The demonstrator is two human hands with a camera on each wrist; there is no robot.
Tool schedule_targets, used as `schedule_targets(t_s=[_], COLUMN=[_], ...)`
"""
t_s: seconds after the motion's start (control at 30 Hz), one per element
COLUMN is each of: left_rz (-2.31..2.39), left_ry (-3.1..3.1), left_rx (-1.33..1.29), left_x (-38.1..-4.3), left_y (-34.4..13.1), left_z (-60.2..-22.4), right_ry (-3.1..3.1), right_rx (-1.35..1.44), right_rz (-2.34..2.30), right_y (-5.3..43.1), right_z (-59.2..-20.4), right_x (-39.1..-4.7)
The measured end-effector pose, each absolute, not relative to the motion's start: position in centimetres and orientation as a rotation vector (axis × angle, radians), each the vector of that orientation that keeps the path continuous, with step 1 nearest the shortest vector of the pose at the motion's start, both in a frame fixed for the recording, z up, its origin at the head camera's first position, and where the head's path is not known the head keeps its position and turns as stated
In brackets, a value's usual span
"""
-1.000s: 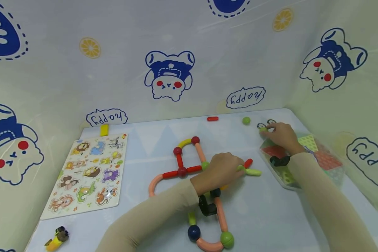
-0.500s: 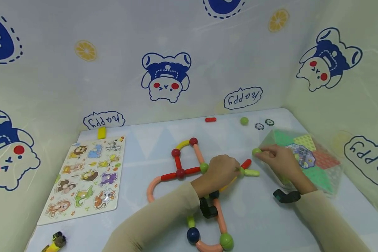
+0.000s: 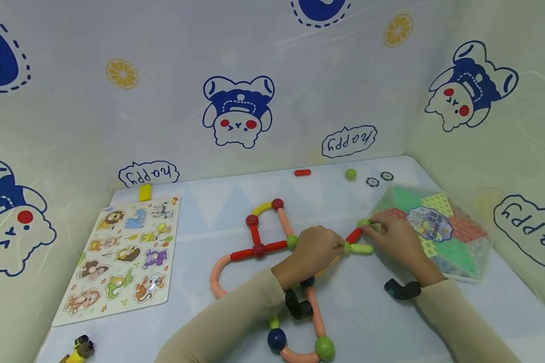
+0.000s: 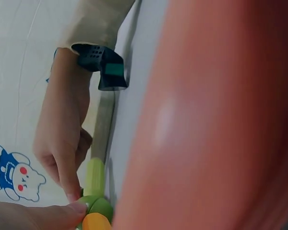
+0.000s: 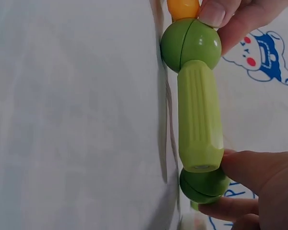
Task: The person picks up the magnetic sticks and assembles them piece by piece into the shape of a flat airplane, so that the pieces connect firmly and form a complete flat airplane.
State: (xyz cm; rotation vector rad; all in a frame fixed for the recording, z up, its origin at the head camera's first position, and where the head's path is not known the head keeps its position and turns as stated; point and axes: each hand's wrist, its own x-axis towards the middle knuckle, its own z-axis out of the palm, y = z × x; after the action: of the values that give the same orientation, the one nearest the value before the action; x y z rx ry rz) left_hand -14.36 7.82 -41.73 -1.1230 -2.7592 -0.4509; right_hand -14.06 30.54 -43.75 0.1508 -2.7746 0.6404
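Observation:
My right hand (image 3: 399,242) pinches a green ball (image 5: 205,184) between thumb and fingers, at the far end of a short red rod (image 3: 354,235). My left hand (image 3: 313,254) holds a second green ball (image 5: 191,45), which joins that red rod, a light green rod (image 5: 200,115) and an orange piece (image 4: 97,222). These belong to a flat figure of magnetic rods and balls on the table, with a dark red ball (image 3: 259,250), a peach curved rod (image 3: 216,275) and a dark blue ball (image 3: 277,340). The left hand and forearm cover the figure's middle.
A clear box (image 3: 463,252) of coloured pieces stands at the right. A loose green ball (image 3: 350,174), a red rod (image 3: 302,172) and a yellow block (image 3: 145,192) lie along the back. An animal puzzle board (image 3: 131,252) occupies the left, with a yellow-and-brown toy (image 3: 79,350) before it.
My right hand has brought the green ball from the back right, past the box, leftward and down to the red rod's end. The left hand has stayed at its ball.

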Motion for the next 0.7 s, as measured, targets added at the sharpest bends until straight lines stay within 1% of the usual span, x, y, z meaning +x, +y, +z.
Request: schedule_targets(t_s=[0.27, 0.43, 0.57, 0.7], left_rz=[-0.507, -0.519, -0.550, -0.565], left_ry=[-2.748, -2.743, -2.751, -2.753], left_rx=[-1.115, -1.121, -1.130, -1.130], left_x=[-14.6, -14.8, -14.9, -14.8], left_y=[7.7, 7.6, 7.6, 7.7], left_z=[-42.0, -42.0, -42.1, -42.2], right_ry=[-2.801, -2.803, -2.872, -2.919], right_rx=[0.160, 0.179, 0.103, 0.050], right_rz=[0.674, 0.740, 0.834, 0.866], right_y=[30.5, 31.1, 31.8, 32.4], right_z=[-43.4, -42.6, -41.6, -40.4], right_x=[-14.4, -15.3, -17.4, -21.2])
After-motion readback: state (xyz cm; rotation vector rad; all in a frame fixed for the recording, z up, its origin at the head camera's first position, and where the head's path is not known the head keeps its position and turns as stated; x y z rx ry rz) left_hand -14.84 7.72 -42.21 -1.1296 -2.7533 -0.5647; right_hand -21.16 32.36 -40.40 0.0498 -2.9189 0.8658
